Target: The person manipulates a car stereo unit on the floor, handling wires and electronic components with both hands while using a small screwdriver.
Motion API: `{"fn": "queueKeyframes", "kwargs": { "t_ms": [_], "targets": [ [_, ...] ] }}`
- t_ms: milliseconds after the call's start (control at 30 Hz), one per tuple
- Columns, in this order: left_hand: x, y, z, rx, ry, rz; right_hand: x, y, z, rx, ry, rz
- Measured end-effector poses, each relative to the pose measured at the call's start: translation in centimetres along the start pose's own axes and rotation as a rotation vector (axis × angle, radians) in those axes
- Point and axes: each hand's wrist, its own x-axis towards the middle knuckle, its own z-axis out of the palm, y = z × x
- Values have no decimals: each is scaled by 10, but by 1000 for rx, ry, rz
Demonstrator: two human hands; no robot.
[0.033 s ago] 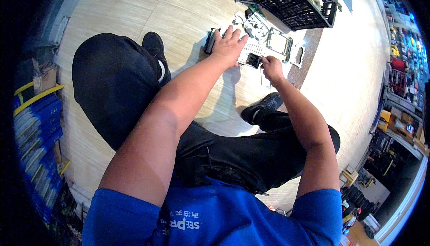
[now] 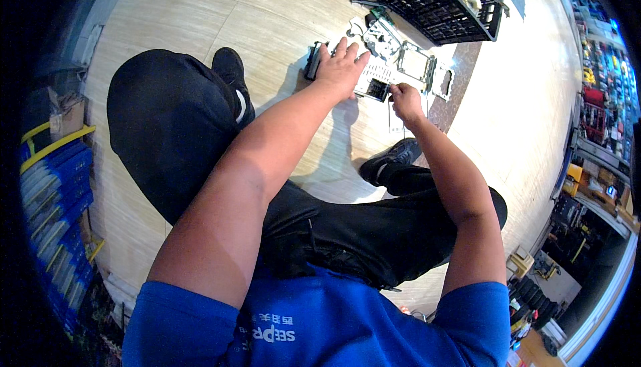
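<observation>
A light metal housing with slots point(image 2: 379, 72) lies on the floor in front of me. A square dark opening point(image 2: 378, 89) shows at its near side, and a black part point(image 2: 312, 61) at its left end. My left hand point(image 2: 342, 70) rests on the housing with its fingers spread, covering much of its left half. Beside the dark opening, at the housing's near right corner, my right hand point(image 2: 406, 102) is closed in a pinch. Whatever its fingertips grip is too small or hidden to make out.
Beyond the housing lie loose pale parts point(image 2: 382, 38), a rectangular metal frame point(image 2: 415, 63), a cut-out plate point(image 2: 443, 80) and a green board point(image 2: 380, 14). A black slatted crate point(image 2: 427, 6) stands behind them. My shoes point(image 2: 230, 73) flank the spot.
</observation>
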Motion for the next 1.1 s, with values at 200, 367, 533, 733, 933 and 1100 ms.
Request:
{"fn": "queueKeyframes", "kwargs": {
  "t_ms": [200,367,533,733,933,1100],
  "targets": [
    [2,3,0,-15,3,10,-4,0,-8,-10,14,-37],
    [0,-1,0,-20,-7,-1,-22,-23,-9,-382,130,-308],
    [0,3,-4,-23,-27,5,-29,-30,-14,-548,126,-355],
    [0,2,-4,-19,-26,7,-31,-33,-13,-583,123,-372],
    [0,3,-5,-4,-32,-6,-29,-29,-13,-607,130,-419],
    [-1,3,-6,-16,-34,0,-27,-29,-14,-719,119,-450]
  ]
}}
